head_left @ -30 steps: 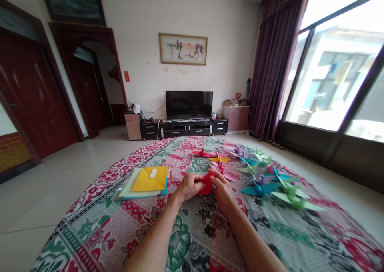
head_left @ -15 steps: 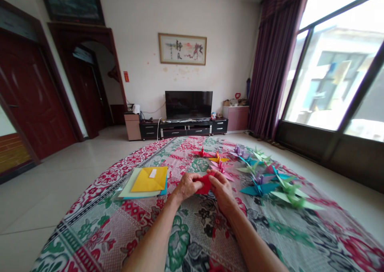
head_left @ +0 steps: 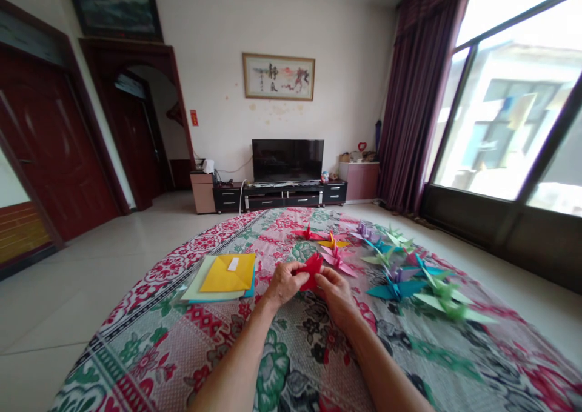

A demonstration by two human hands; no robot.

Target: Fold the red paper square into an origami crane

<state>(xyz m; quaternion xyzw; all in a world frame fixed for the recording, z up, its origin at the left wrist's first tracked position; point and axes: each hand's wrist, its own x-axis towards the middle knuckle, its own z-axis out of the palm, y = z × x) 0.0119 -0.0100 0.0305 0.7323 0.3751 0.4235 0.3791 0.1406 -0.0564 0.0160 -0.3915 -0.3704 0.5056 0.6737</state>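
Note:
Between both hands is a folded piece of red origami paper, its pointed tip facing up and away from me. My left hand pinches its left side between thumb and fingers. On the right edge, my right hand grips it the same way. Just beyond the hands lie a pink paper crane, an orange paper crane and a red paper crane. The lower part of the red paper is partly hidden by the fingers.
A stack of square paper, yellow sheet on top, lies left of my hands. Several blue, green and purple cranes spread to the right. A patterned cloth covers the round table. A television stands beyond it.
The red paper has turned in my hands, so more of its pointed upper part shows. My right fingers have moved down from its top to its right edge.

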